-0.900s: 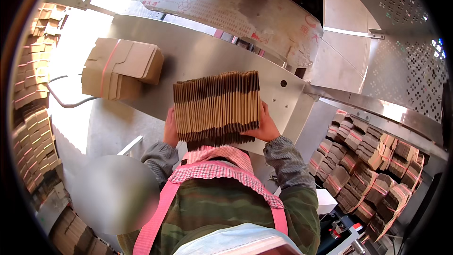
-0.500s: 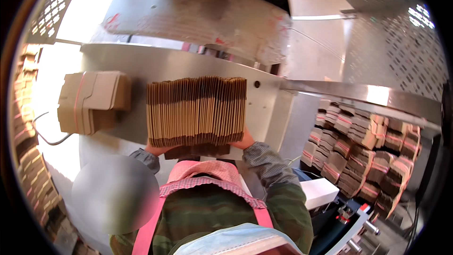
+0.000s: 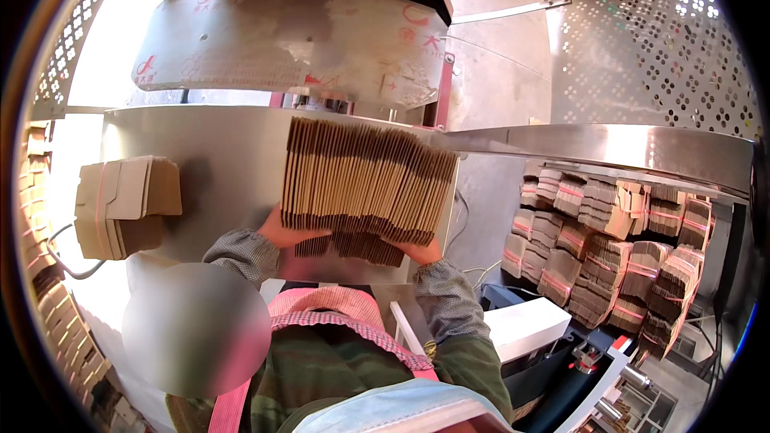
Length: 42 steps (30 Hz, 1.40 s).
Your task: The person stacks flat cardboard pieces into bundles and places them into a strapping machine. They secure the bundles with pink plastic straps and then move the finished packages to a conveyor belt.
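A wide stack of folded brown cardboard blanks (image 3: pixel 365 180) stands on edge in front of me, its many thin layers packed side by side. My left hand (image 3: pixel 289 232) grips the stack's near left corner, thumb along the near side. At the near right corner, my right hand (image 3: pixel 421 251) holds it too, with part of its fingers hidden. Beneath the near edge, between my hands, more cardboard edges stick out. The stack sits tilted over a metal table (image 3: pixel 224 192).
On the table's left lies a banded cardboard bundle (image 3: pixel 124 200). Many banded bundles (image 3: pixel 597 265) are piled at the right behind a metal rail (image 3: pixel 626 148). A metal plate (image 3: pixel 297 40) stands beyond the table. Near my right arm is a white box-shaped part (image 3: pixel 525 327).
The stack has shifted to the right in view and turned slightly, its right end nearer me. Both hands moved with it, and more of my left hand shows. My view has shifted too.
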Each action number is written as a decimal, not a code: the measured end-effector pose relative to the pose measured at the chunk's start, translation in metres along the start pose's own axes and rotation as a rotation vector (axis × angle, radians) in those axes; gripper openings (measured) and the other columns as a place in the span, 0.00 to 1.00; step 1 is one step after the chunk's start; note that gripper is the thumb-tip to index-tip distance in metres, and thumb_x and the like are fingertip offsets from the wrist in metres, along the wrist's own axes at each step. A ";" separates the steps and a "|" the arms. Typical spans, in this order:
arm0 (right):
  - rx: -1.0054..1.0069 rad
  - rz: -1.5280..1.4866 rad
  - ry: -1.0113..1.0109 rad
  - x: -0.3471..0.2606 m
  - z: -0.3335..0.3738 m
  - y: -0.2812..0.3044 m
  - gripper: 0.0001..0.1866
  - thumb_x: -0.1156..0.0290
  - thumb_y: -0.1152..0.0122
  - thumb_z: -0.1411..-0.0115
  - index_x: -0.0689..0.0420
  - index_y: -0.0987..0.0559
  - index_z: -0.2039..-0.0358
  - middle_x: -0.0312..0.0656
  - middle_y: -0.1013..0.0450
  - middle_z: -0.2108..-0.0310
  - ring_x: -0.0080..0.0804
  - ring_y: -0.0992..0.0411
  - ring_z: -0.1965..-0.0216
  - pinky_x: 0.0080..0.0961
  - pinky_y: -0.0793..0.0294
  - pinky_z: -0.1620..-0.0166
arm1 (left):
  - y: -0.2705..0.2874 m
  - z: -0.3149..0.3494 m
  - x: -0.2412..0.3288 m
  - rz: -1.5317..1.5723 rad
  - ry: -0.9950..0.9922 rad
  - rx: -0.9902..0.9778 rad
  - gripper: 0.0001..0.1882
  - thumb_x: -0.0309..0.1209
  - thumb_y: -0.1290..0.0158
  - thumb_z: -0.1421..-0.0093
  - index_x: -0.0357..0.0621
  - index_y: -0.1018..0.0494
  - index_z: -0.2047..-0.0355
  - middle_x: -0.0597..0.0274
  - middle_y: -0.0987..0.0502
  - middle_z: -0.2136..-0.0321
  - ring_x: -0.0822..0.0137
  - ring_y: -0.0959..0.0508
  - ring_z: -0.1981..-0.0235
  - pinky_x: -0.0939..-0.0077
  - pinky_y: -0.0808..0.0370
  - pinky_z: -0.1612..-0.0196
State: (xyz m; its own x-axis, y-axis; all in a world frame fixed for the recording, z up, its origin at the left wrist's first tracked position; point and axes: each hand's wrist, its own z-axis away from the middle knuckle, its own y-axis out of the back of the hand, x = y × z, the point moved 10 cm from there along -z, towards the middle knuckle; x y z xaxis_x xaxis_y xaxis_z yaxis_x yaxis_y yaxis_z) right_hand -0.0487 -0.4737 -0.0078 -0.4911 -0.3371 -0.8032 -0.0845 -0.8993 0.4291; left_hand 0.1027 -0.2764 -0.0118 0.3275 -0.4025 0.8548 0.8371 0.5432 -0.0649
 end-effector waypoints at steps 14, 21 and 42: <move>0.195 -0.178 0.085 -0.013 -0.057 0.100 0.32 0.64 0.31 0.51 0.62 0.33 0.48 0.49 0.27 0.57 0.40 0.27 0.57 0.30 0.28 0.55 | -0.012 -0.079 0.016 -0.192 0.222 0.042 0.33 0.47 0.38 0.51 0.44 0.31 0.48 0.63 0.29 0.48 0.66 0.30 0.48 0.70 0.38 0.41; 0.658 -0.271 -0.111 -0.009 -0.027 0.072 0.43 0.62 0.28 0.56 0.65 0.41 0.45 0.51 0.31 0.52 0.41 0.30 0.52 0.30 0.31 0.51 | -0.008 -0.083 0.025 -0.186 0.138 0.118 0.28 0.44 0.37 0.50 0.41 0.27 0.52 0.60 0.26 0.52 0.65 0.29 0.49 0.71 0.32 0.45; 0.620 -0.138 -0.104 -0.008 -0.076 0.104 0.30 0.53 0.32 0.54 0.65 0.31 0.61 0.54 0.25 0.66 0.50 0.25 0.64 0.38 0.27 0.62 | 0.009 -0.130 0.087 -0.185 -0.036 0.132 0.22 0.31 0.35 0.53 0.37 0.26 0.57 0.61 0.22 0.60 0.69 0.24 0.59 0.73 0.27 0.53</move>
State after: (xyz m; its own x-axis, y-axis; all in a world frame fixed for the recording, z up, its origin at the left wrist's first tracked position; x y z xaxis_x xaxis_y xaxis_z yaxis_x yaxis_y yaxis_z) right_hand 0.0121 -0.5856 0.0125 -0.5183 -0.1731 -0.8375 -0.6232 -0.5942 0.5085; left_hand 0.1952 -0.4022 -0.0047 0.1557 -0.4789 0.8640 0.8158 0.5554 0.1609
